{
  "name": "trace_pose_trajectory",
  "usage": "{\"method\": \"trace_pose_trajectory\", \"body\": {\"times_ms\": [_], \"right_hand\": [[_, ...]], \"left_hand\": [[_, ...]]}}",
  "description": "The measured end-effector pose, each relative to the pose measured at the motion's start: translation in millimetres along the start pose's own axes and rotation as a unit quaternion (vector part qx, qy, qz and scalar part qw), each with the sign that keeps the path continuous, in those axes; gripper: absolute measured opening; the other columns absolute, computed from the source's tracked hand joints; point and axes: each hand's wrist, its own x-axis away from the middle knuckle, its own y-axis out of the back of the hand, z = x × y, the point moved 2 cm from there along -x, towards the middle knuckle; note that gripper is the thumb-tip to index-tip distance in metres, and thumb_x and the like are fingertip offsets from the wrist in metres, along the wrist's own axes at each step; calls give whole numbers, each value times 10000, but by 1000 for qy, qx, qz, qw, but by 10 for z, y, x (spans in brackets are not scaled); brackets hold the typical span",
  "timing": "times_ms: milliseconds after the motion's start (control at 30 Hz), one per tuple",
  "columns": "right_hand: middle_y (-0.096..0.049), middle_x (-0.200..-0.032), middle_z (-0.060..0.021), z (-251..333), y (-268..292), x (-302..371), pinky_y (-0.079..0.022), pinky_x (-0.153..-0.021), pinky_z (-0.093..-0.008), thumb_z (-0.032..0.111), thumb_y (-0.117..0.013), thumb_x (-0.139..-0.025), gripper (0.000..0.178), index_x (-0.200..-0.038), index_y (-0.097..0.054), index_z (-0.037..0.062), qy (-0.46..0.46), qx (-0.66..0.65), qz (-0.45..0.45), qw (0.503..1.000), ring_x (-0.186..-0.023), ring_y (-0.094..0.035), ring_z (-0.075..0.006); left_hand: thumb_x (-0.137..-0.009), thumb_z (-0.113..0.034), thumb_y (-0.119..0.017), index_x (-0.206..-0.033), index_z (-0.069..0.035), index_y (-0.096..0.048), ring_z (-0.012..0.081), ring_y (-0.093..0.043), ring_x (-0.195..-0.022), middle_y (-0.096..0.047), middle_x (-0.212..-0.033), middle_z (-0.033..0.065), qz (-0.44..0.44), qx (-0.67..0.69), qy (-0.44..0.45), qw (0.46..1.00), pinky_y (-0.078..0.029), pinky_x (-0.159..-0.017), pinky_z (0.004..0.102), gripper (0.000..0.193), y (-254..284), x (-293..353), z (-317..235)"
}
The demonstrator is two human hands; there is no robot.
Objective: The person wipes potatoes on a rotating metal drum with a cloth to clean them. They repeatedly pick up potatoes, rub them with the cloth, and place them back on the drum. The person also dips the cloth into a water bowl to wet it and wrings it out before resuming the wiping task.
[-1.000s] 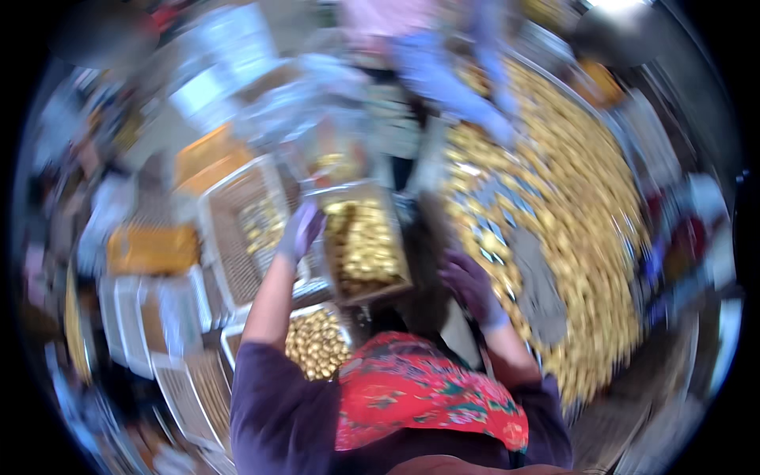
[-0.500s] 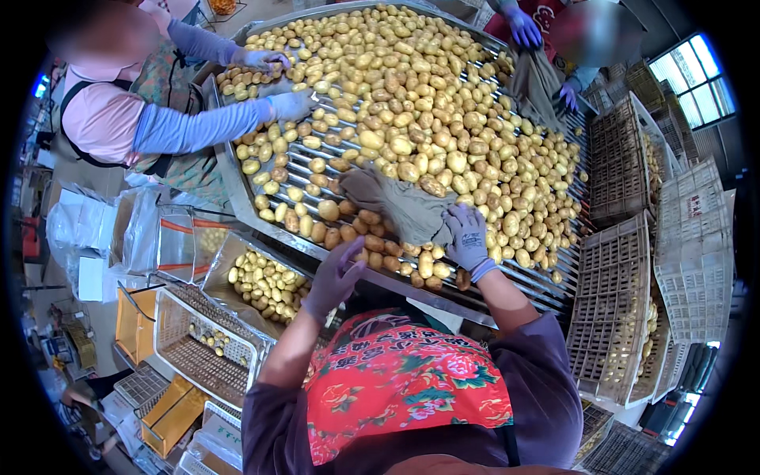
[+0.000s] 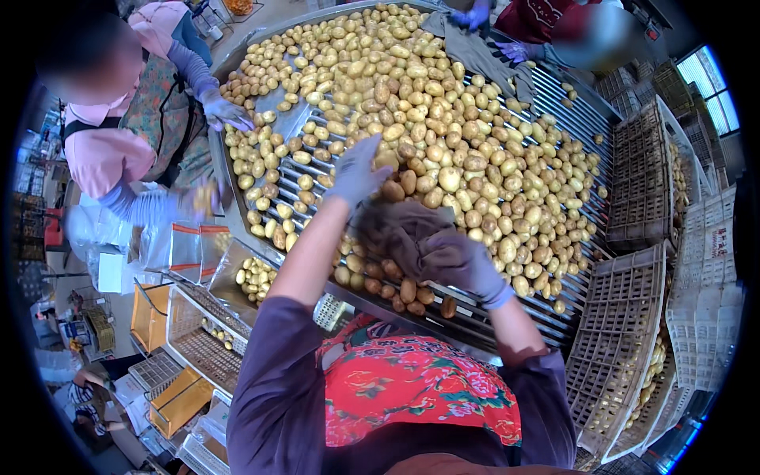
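A heap of potatoes (image 3: 443,150) covers the metal roller table (image 3: 554,305) in front of me. Over the near part of it reaches my left hand (image 3: 356,172), in a pale purple glove, fingers stretched and thumb apart, beside several brownish potatoes. Bunched under my gloved right hand (image 3: 469,267) is a grey-brown cloth (image 3: 412,233), its folds lying on the potatoes. The fingers of that hand close round the cloth, partly hidden by it. Browner potatoes (image 3: 380,277) sit along the near edge, just below the cloth.
A co-worker (image 3: 119,150) in pink stands at the left, one gloved hand at the table. Another person's gloved hands hold a grey cloth (image 3: 475,55) at the far side. Plastic crates (image 3: 621,340) line the right; a white crate (image 3: 202,332) and a potato-filled bin (image 3: 255,279) stand lower left.
My left hand has gone forward from the near edge over the potatoes. The cloth is now bunched in my right hand. The pink-clad co-worker's hands drew back; the far cloth shifted left.
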Motion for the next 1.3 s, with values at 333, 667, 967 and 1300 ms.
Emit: {"method": "trace_pose_trajectory", "body": {"times_ms": [333,667,967,1300], "right_hand": [[-676,-1112,-126,-771,-470,-156,-504,-937,-403,264,-772,-772,378,-1090,-688,78,260,379,158,874,-1064,-634,-310],[-666,-1047,-109,-1180,-357,-105,-487,-907,-361,161,-772,-735,447,-1113,-622,-24,-134,74,42,987,-970,-627,-230],[-642,-1074,-112,-841,-582,-118,-465,-936,-352,111,-723,-778,399,-1134,-603,-25,-120,167,23,978,-993,-604,-223],[-521,-1392,-168,-248,213,299,-369,-1110,-458,294,-545,-935,552,-1399,-465,4,100,102,-216,966,-1294,-493,-324]], "left_hand": [[-766,-71,-746,-1191,-108,-580,235,-625,-1067,-619,-1165,91,26,439,114,891,-513,-891,357,458,-158,402,695],[-944,-120,-627,-1316,-24,-503,248,-663,-1030,-618,-1219,152,-178,803,162,545,-592,-808,281,403,2309,3260,1946],[-961,-407,-525,-837,-32,-567,187,-602,-779,-588,-812,54,-718,348,357,486,-511,-768,339,397,3983,4790,3542],[-729,-448,-807,-1529,-19,-224,332,-320,-1429,-335,-1525,216,92,166,-53,980,-242,-1163,485,1079,1066,1960,800]]}}
